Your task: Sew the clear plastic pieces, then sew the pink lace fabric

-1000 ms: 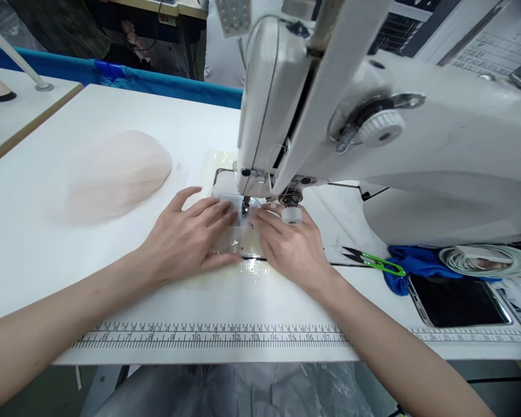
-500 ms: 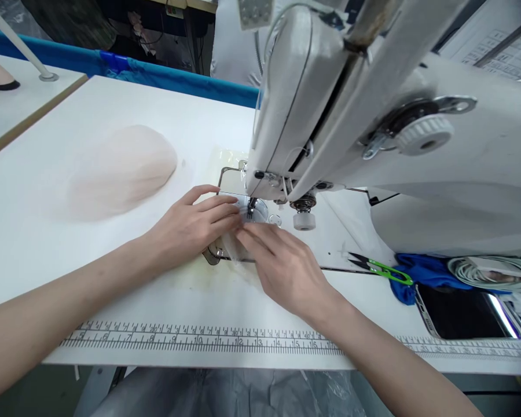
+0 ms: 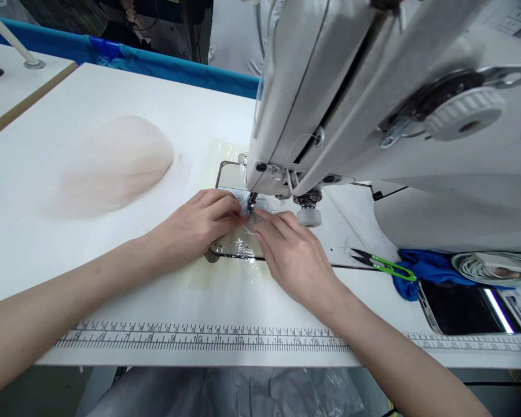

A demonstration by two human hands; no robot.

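A white sewing machine (image 3: 373,92) fills the upper right, its needle and presser foot (image 3: 252,204) down over the metal plate. My left hand (image 3: 195,226) and my right hand (image 3: 293,255) meet just under the needle. Both have fingers curled and pinched together on a small, thin clear piece of film or fabric (image 3: 243,243) lying on the plate. What exactly the fingertips grip is too small to name.
A pale pink mound of sheer fabric (image 3: 113,162) lies at the left on the white table (image 3: 47,255). Green-handled thread snips (image 3: 380,264), a blue cloth (image 3: 425,269), a phone (image 3: 464,301) and a coiled cable (image 3: 495,266) sit right. A printed ruler (image 3: 200,336) runs along the front edge.
Both hands have gone from lying flat on the piece to curled fingertips pinched together right at the needle. The view has moved closer to the machine.
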